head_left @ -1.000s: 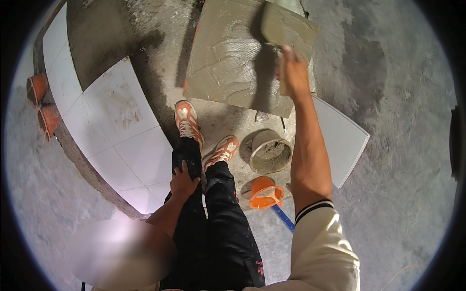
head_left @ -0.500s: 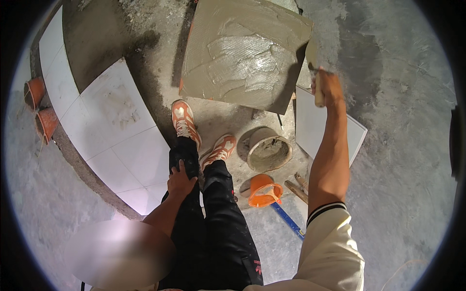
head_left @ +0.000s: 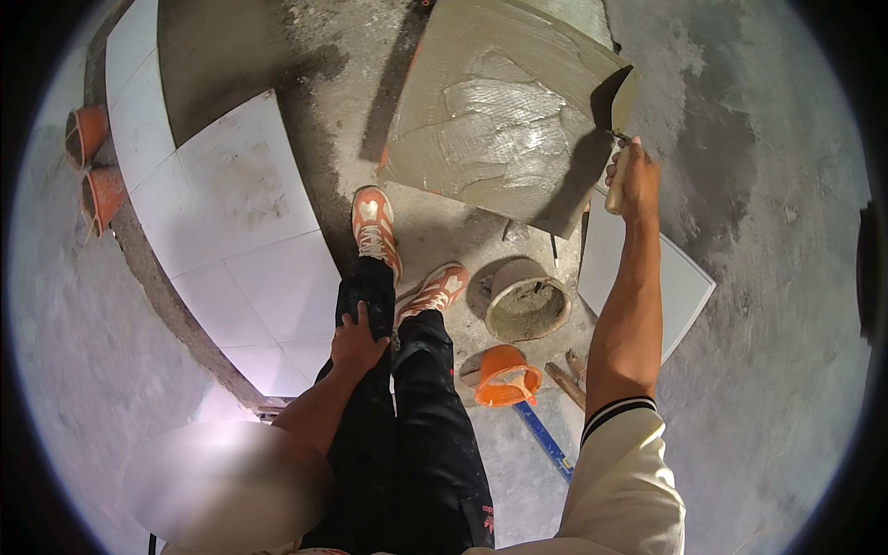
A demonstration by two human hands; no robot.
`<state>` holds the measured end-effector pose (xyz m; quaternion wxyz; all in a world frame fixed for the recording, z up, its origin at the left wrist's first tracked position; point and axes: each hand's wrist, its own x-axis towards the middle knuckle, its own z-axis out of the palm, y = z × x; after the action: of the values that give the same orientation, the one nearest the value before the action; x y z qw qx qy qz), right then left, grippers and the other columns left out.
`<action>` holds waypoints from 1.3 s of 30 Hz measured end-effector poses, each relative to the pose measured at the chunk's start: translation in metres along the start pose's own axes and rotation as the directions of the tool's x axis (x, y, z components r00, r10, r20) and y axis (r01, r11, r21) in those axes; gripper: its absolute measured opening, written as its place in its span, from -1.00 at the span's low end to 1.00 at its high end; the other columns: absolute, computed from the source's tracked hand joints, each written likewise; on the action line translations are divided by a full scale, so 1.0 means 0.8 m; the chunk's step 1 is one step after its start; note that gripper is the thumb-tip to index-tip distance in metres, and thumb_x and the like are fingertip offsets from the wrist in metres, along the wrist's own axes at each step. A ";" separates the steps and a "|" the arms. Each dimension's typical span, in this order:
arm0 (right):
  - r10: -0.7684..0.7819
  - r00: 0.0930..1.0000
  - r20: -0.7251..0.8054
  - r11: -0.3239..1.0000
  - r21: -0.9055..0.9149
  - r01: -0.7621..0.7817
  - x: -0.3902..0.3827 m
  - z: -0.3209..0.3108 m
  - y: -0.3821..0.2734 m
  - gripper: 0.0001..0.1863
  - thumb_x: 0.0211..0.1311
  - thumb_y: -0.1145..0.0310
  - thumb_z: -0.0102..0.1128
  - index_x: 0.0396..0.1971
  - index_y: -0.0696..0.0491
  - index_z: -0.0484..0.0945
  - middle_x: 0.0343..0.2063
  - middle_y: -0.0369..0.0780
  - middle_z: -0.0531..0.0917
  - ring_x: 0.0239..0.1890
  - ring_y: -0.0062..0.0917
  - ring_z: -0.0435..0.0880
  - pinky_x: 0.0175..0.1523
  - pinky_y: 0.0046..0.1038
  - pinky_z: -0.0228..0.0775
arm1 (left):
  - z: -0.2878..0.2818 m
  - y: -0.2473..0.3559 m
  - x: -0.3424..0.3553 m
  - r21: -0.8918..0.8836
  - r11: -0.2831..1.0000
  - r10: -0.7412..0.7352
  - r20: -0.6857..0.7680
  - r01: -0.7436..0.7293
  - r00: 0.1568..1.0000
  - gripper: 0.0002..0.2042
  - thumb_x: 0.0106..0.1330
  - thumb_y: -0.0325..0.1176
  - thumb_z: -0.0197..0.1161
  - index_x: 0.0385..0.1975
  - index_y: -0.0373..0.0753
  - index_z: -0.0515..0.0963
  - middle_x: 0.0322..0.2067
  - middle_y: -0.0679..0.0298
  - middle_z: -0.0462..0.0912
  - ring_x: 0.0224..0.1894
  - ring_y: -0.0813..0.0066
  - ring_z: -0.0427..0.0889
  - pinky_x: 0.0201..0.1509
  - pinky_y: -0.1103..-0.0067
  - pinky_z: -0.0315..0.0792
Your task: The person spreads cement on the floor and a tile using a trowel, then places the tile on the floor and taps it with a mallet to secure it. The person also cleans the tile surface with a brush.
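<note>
Right hand (head_left: 636, 183) is gripping a trowel (head_left: 625, 104) at the right edge of the far mortared tile (head_left: 490, 129), seemingly smoothing it; the next stroke is calling for flatter contact. Left hand (head_left: 357, 346) is resting spread on a leg (head_left: 363, 416).

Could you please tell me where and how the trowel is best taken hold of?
I would grip the trowel by its pale handle, coming from the person's side, with fingers wrapped around it, as the right hand does. The handle is slim and its free end points back toward the person, while the broad, flat blade extends away, which seems less convenient to grasp.
</note>
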<state>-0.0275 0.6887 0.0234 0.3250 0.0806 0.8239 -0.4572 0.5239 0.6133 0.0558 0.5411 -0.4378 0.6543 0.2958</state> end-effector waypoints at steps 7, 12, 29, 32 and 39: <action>-0.056 0.964 0.258 0.980 -0.171 0.103 -0.043 0.113 -0.029 -0.50 0.63 -0.03 0.11 -0.07 0.20 0.63 -0.43 -0.24 0.62 -0.59 -0.55 0.59 -0.52 -0.43 0.46 | 0.005 -0.006 0.004 -0.060 0.998 -0.002 0.003 0.002 1.000 0.07 0.26 0.14 0.49 0.67 -0.09 -0.01 0.33 -0.17 0.39 0.27 -0.23 0.57 0.29 0.06 0.58; -0.143 0.882 0.450 0.846 -0.407 0.345 -0.037 0.184 -0.120 -0.48 0.61 -0.02 0.12 -0.10 0.24 0.62 -0.47 -0.20 0.62 -0.58 -0.54 0.60 -0.50 -0.39 0.47 | -0.003 -0.006 -0.003 -0.131 0.991 -0.023 0.026 0.026 0.999 0.08 0.26 0.14 0.50 0.67 -0.08 -0.01 0.35 -0.16 0.39 0.30 -0.23 0.55 0.31 0.05 0.56; -0.083 0.990 0.114 0.638 -0.757 0.141 0.053 0.133 -0.154 -0.53 0.61 0.03 0.06 -0.23 0.21 0.59 -0.55 -0.24 0.56 -0.62 -0.47 0.59 -0.55 -0.34 0.44 | -0.003 -0.013 0.001 -0.171 0.985 -0.014 0.036 0.020 0.999 0.06 0.27 0.17 0.48 0.66 -0.07 0.00 0.36 -0.15 0.39 0.31 -0.21 0.54 0.29 0.11 0.59; -0.174 0.977 0.120 0.790 -0.576 0.212 0.019 0.118 -0.121 -0.54 0.62 0.01 0.04 -0.17 0.18 0.59 -0.56 -0.27 0.52 -0.64 -0.51 0.57 -0.58 -0.38 0.40 | 0.002 -0.018 0.002 -0.185 0.982 -0.024 0.034 0.030 0.999 0.06 0.28 0.16 0.49 0.67 -0.07 0.00 0.36 -0.15 0.38 0.32 -0.22 0.53 0.29 0.10 0.59; -0.342 0.852 0.395 0.362 -0.782 0.508 -0.061 0.225 -0.128 -0.52 0.58 0.03 0.08 0.02 0.19 0.67 -0.04 0.22 0.72 0.10 0.23 0.65 0.20 0.05 0.48 | 0.002 -0.025 0.002 -0.201 0.979 -0.032 0.048 0.041 0.998 0.07 0.28 0.14 0.50 0.67 -0.07 -0.01 0.36 -0.15 0.37 0.32 -0.25 0.53 0.29 0.10 0.59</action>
<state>0.0496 0.4938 0.0584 0.2570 -0.3479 0.9001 -0.0525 0.5424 0.6054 0.0553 0.5136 -0.4956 0.6007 0.3603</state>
